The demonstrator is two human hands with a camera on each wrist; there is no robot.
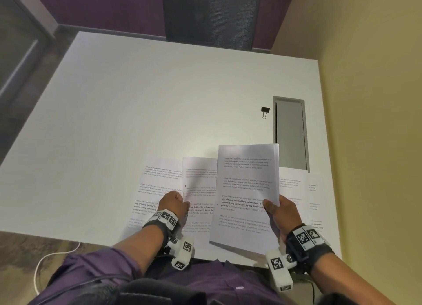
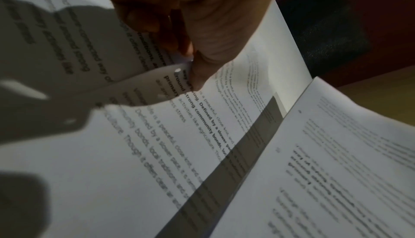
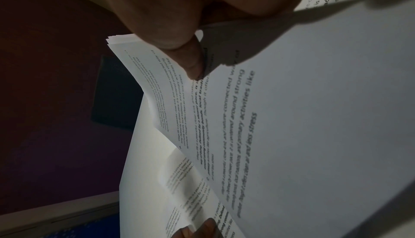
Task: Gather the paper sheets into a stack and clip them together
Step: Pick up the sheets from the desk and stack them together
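Observation:
My right hand (image 1: 277,210) grips a stack of printed sheets (image 1: 246,190) by its right edge, thumb on top, lifted above the white table (image 1: 137,110). In the right wrist view the thumb (image 3: 191,64) presses on the stack (image 3: 292,117). My left hand (image 1: 175,203) pinches the left edge of a single printed sheet (image 1: 199,181), which curls up off the table; the left wrist view shows the thumb (image 2: 202,67) on that sheet (image 2: 157,85). More printed sheets (image 1: 157,186) lie flat on both sides. A black binder clip (image 1: 265,112) lies farther back on the right.
A grey recessed cable hatch (image 1: 290,133) sits in the table at the right, partly under a loose sheet (image 1: 294,183). A dark chair back (image 1: 210,14) stands beyond the far edge. A yellow wall (image 1: 376,99) runs along the right side. A white cable (image 1: 45,263) lies on the floor.

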